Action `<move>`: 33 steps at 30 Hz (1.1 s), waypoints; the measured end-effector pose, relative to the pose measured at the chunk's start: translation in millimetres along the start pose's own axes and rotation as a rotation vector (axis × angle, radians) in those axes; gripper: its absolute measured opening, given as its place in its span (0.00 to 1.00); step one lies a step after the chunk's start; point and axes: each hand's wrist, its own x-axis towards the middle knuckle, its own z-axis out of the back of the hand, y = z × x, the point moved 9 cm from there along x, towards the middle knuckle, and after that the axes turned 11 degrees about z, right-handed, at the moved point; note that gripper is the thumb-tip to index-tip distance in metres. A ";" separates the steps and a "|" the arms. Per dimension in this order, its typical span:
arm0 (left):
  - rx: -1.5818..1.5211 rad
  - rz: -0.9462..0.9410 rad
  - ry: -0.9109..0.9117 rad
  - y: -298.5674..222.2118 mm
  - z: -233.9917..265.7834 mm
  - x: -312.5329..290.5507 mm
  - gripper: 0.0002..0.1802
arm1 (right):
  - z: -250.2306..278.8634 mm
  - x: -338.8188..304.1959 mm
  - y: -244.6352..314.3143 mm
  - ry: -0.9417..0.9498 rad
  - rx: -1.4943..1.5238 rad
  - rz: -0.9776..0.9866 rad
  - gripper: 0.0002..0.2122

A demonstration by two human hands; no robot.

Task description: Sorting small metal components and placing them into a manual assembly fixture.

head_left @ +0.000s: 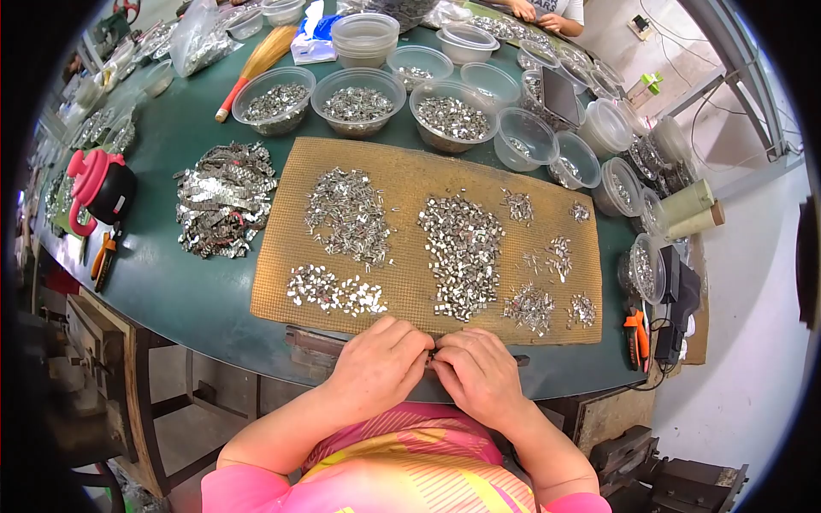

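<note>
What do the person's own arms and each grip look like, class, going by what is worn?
The left grip and right grip are ungloved human hands. No watch or bracelet shows on the bare forearms. Short pink sleeves belong to a pink-and-yellow top with striped patterning. No cables are attached to the arms.

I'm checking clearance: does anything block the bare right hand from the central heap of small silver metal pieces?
Nothing visible does: only brown textured mat lies between the right hand and the heap.

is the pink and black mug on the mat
No, the mug stands on the green table, left of the mat.
</note>
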 end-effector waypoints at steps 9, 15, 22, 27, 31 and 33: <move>-0.019 -0.015 0.024 3.0 -0.1 -0.8 0.09 | 9.6 -7.6 -13.0 0.044 0.138 -0.128 0.11; -0.046 0.031 0.050 4.1 1.1 0.7 0.09 | 11.0 -5.9 -8.4 0.019 0.110 -0.147 0.10; -0.047 0.026 0.034 2.7 0.3 0.6 0.09 | 5.2 -0.6 0.2 0.015 -0.064 -0.140 0.10; -0.043 0.026 0.034 2.0 2.4 -0.5 0.09 | 12.0 -3.5 -5.6 0.039 0.011 -0.166 0.09; -0.112 -0.015 0.021 2.4 15.1 -2.9 0.11 | 34.6 -17.9 -20.5 -0.044 0.089 -0.241 0.10; -0.042 -0.065 -0.126 6.2 34.0 -9.8 0.12 | 49.7 -37.1 -33.6 -0.131 0.063 -0.340 0.08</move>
